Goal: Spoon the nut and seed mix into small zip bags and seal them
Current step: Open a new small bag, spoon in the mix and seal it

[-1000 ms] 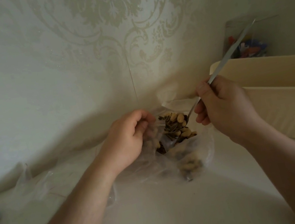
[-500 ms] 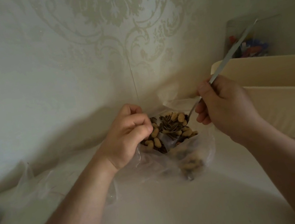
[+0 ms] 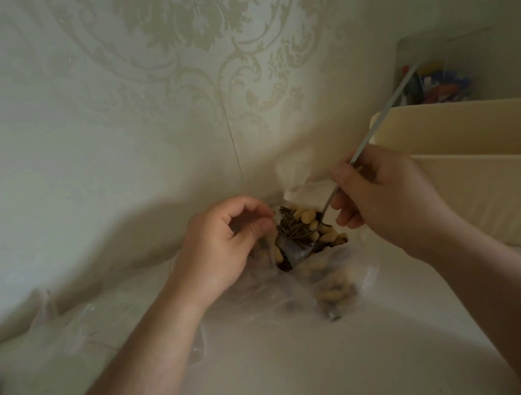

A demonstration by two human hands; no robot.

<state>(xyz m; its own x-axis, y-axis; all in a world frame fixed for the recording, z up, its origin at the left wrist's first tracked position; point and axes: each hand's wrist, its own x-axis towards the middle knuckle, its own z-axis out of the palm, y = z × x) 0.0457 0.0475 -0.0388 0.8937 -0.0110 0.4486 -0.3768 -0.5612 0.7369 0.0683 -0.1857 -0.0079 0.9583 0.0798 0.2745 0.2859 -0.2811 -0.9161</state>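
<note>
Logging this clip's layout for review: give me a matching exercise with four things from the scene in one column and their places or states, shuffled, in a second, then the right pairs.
Things:
1. spoon
2. nut and seed mix
3. cream bin
4. left hand

Places or states:
A. stands at the right, against the wall
B. gripped by the right hand, handle slanting up to the right
C. pinches the edge of the clear bag
D. heaped between the two hands

Pairs: 1-B, 2-D, 3-A, 4-C

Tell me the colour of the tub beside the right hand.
Cream tub, plain; head view shows it.
</note>
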